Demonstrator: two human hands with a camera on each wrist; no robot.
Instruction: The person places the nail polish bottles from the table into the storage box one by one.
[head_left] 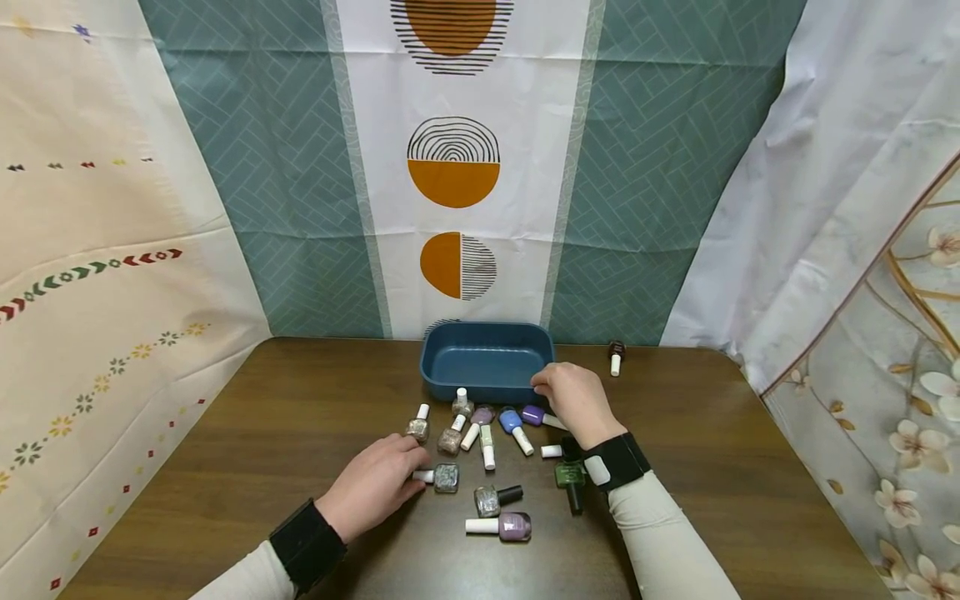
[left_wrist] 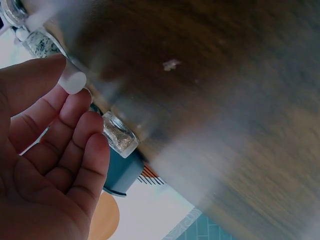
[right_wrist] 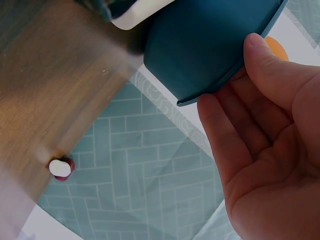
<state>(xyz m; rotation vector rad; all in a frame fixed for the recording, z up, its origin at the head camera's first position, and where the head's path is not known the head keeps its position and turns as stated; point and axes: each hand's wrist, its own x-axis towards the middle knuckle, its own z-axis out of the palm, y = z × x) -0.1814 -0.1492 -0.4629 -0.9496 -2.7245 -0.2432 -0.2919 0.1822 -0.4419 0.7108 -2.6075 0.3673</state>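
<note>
My left hand (head_left: 381, 481) pinches the white cap of a silver-glitter nail polish bottle (head_left: 447, 477), which lies on its side on the table. In the left wrist view, thumb and fingertips meet around that white cap (left_wrist: 73, 80). At the back of the table is a blue plastic bin (head_left: 487, 392), and my right hand (head_left: 576, 398) grips its rim at the near right corner. The right wrist view shows the thumb and fingers on either side of the bin's rim (right_wrist: 225, 80). The bin's visible floor holds no bottles.
Several nail polish bottles lie between the hands, among them blue (head_left: 512, 420), purple (head_left: 533, 415), green (head_left: 570, 475) and mauve (head_left: 514, 527). A gold-glitter bottle (head_left: 417, 425) stands by the left fingers. A dark red bottle (head_left: 617, 354) lies at the back right edge.
</note>
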